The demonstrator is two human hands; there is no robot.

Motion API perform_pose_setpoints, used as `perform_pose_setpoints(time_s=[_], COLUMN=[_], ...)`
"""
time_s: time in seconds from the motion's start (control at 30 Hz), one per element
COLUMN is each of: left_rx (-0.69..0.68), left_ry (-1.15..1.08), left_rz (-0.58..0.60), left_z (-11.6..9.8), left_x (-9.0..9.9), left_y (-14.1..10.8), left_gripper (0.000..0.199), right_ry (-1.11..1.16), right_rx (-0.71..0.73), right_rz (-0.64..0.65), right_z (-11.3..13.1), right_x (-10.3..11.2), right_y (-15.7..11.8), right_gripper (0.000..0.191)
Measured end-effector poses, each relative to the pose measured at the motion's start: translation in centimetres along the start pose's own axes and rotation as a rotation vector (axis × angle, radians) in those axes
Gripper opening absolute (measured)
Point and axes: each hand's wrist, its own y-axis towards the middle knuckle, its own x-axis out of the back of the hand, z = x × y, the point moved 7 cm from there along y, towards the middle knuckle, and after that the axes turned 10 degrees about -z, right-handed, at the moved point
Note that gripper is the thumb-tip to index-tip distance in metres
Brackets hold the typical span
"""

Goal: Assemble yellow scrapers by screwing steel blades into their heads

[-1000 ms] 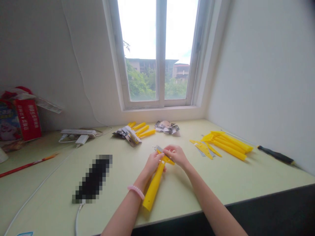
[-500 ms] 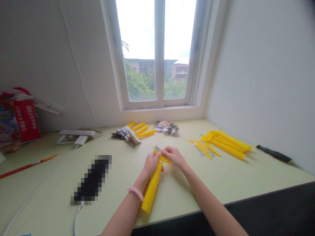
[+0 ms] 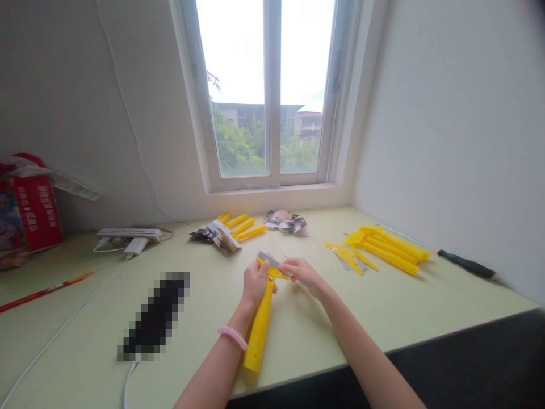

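A yellow scraper (image 3: 260, 329) with a flat grey blade (image 3: 275, 261) across its head lies between my hands, its handle pointing down toward the desk's front edge. My left hand (image 3: 255, 283) is closed around the neck and left part of the head, thumb on the blade. At the head's right end, the fingers of my right hand (image 3: 302, 275) are pinched together; a thin tip shows above them, too small to name. Farther right on the desk lie loose yellow scraper plates (image 3: 347, 257) with grey blades and a stack of yellow handles (image 3: 394, 253).
Packaged scrapers (image 3: 238, 230) and crumpled wrappers (image 3: 286, 222) lie toward the window. A black screwdriver (image 3: 466, 264) rests by the right wall. On the left are a blurred-out dark object (image 3: 155, 318) with a cable, a power strip (image 3: 128, 234), a red brush (image 3: 46, 291) and a red box (image 3: 36, 213).
The scraper's head has turned so more of the blade shows. My right fingers have shifted from the middle of the head to its right end. The view has moved slightly.
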Motion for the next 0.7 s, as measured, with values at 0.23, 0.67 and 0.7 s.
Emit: perform_pose_setpoints(time_s=[0.23, 0.67, 0.7], left_rx=[0.08, 0.033, 0.022], left_ry=[-0.05, -0.013, 0.005], left_rz=[-0.089, -0.12, -0.128], left_z=[0.7, 0.1, 0.2], left_x=[0.7, 1.1, 1.2], left_y=[0.5, 0.6, 0.7], left_gripper=[0.019, 0.021, 0.021], right_ry=[0.076, 0.016, 0.012], right_rx=[0.022, 0.011, 0.007], right_rz=[0.014, -0.057, -0.055], right_z=[-0.2, -0.3, -0.4], right_x=[-0.5, -0.5, -0.6], right_y=[0.2, 0.2, 0.1], right_gripper=[0.027, 0.021, 0.02])
